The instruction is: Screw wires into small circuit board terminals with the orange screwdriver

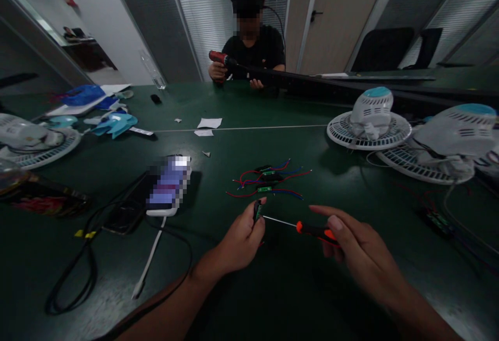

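Observation:
Between the thumb and fingers of my left hand (244,237) is a small green circuit board (258,210) with a dark part on it. My right hand (358,245) grips an orange and black screwdriver (317,231) by its handle, index finger stretched forward. Its thin metal shaft points left, and the tip meets or almost meets the board; exact contact is too small to tell. Just beyond my hands lie several similar boards (265,189) with red and blue wires on the green table (218,174).
White fan housings (372,115) with round grilles stand at right, and another fan part (31,138) at left. A lit phone (169,185), cables (91,273) and a dark-labelled bottle (39,193) lie left. Across the table a person (253,44) holds a red power driver (222,58).

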{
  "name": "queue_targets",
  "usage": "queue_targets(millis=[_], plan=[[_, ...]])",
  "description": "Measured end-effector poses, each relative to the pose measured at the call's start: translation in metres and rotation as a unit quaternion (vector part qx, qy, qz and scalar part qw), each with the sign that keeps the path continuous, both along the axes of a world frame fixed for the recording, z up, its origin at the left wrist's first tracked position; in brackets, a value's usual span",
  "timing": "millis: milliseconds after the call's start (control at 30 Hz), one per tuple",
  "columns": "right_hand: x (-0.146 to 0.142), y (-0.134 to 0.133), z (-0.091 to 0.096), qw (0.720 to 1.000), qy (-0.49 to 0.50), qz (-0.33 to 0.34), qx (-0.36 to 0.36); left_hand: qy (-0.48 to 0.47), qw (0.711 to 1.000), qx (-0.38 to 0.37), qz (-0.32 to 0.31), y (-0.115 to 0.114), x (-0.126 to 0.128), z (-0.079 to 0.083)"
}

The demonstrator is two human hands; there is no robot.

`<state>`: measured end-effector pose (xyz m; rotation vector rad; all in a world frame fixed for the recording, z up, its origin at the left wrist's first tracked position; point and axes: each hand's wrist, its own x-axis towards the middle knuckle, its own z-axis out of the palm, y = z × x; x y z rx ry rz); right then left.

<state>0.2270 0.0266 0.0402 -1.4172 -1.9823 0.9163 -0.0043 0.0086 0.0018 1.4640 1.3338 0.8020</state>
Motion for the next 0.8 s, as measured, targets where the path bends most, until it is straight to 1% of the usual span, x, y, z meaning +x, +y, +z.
queue_targets(millis=[100,233,600,800], plan=[[0.0016,0.0021,-0.0015,1.0,-0.018,-0.008,-0.015,0.001,1.0,0.001,-0.001,0.0,-0.0001,-0.0011],[0.0018,0.004,0.0002,1.0,-0.019,0.006,0.005,-0.003,1.0,-0.002,0.001,-0.0001,0.0001,-0.0022],[-0.001,0.0046,0.0049,0.998,-0.028,-0.01,0.047,0.007,1.0,0.007,0.013,0.0002,-0.0015,-0.0034],[-0.0004,0.0043,0.0047,0.999,-0.032,-0.008,0.042,-0.015,1.0,-0.013,0.004,0.0001,-0.0007,-0.0016]])
